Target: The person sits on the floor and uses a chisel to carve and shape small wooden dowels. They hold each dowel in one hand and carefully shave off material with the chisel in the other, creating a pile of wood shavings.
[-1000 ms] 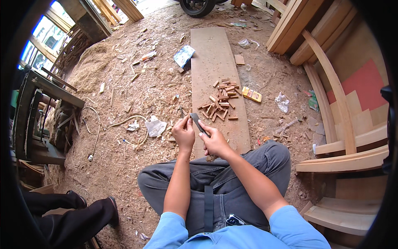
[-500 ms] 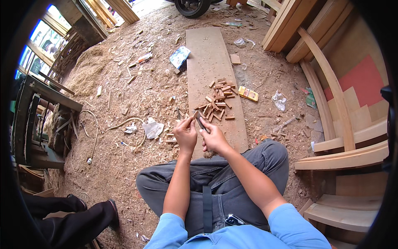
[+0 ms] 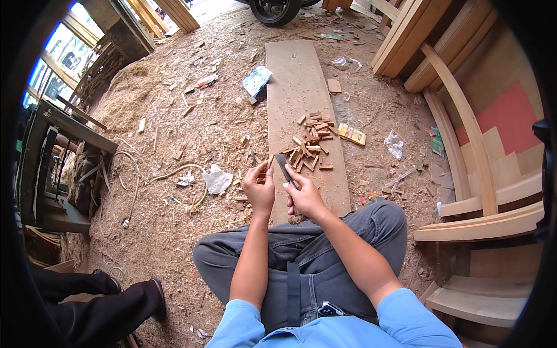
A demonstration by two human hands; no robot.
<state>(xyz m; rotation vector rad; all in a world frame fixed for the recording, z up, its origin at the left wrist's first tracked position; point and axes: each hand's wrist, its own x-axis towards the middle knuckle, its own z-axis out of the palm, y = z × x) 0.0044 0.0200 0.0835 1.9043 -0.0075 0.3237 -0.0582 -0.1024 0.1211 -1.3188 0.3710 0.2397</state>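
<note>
Pinched upright between the fingertips of my left hand [image 3: 259, 188] is a small wood piece [image 3: 270, 162]. My right hand [image 3: 306, 199] is wrapped round a chisel [image 3: 284, 166] with a dark flat blade; its worn, frayed handle end pokes out below the fist. The blade points up and away, close beside the wood piece with a narrow gap between them. Just beyond my hands lies a loose pile of small reddish-brown wood pieces [image 3: 313, 141] on a long flat board [image 3: 296, 75].
A yellow packet [image 3: 351, 134] lies right of the board, a blue-white wrapper [image 3: 256, 80] at its left edge. Shavings cover the floor, with a cable [image 3: 134, 174] on the left. Timber frames [image 3: 473, 127] stand at right. Another person's legs [image 3: 110, 301] are at lower left.
The view has shifted slightly. The chisel blade has turned to show more of its flat face and come a little away from the wood piece, which is now plainer to see.
</note>
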